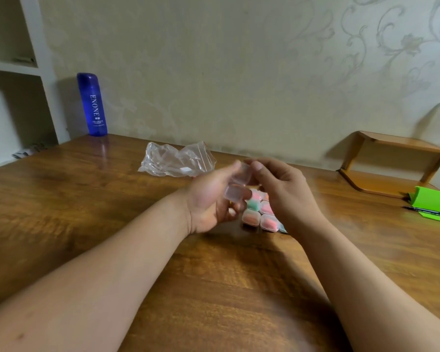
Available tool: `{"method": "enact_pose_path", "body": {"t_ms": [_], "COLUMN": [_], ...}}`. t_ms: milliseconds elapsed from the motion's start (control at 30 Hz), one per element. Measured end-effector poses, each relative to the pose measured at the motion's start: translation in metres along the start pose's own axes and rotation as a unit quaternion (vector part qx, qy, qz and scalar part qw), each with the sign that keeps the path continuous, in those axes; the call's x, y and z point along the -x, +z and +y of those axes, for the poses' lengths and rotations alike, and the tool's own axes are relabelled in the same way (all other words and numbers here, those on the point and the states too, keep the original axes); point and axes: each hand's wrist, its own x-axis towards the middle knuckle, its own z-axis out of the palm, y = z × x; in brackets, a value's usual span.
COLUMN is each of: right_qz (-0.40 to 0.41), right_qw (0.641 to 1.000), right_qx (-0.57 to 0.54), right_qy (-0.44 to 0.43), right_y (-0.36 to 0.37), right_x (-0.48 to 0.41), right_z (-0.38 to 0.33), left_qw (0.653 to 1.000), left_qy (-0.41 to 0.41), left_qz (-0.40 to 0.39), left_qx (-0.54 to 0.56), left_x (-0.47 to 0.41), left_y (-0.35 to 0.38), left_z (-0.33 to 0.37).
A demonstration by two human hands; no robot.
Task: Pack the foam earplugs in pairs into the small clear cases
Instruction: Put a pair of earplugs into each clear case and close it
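Left hand (211,199) is gripping an open clear case (236,185); right hand (285,189) is pinching its lid. Filled cases (254,215) are lying below, toward the desk's (87,199) far edge.

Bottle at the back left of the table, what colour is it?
The bottle is translucent blue with white lettering, seen best in the head view.

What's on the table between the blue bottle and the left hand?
Head view: a crumpled clear plastic bag, close to the left hand; nearer the blue bottle the table is bare.
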Motion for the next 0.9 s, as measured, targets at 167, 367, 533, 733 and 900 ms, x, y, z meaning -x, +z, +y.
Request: {"method": "enact_pose_path", "body": {"t_ms": [167, 367, 533, 733, 900], "right_qz": [0.040, 0.004, -0.016, 0.031, -0.007], "right_qw": [0.996, 0.989, 0.979, 0.979, 0.950], "right_qx": [0.075, 0.147, 0.202, 0.201, 0.309], "right_qy": [0.037, 0.031, -0.004, 0.025, 0.031], "right_y": [-0.003, 0.011, 0.024, 0.031, 0.035], "right_x": [-0.001, -0.013, -0.037, -0.034, -0.042], "right_z": [0.006, 0.005, -0.008, 0.007, 0.009], "left_qw": [0.984, 0.967, 0.964, 0.959, 0.951], "left_qy": [0.025, 0.029, 0.043, 0.043, 0.044], "left_qz": [0.148, 0.188, 0.184, 0.200, 0.220], "left_qx": [0.098, 0.169, 0.185, 0.195, 0.212], "left_x": [-0.004, -0.005, -0.006, -0.009, -0.014], "left_y": [-0.032, -0.049, -0.059, -0.066, -0.069], "left_z": [0.015, 0.017, 0.020, 0.019, 0.018]}}
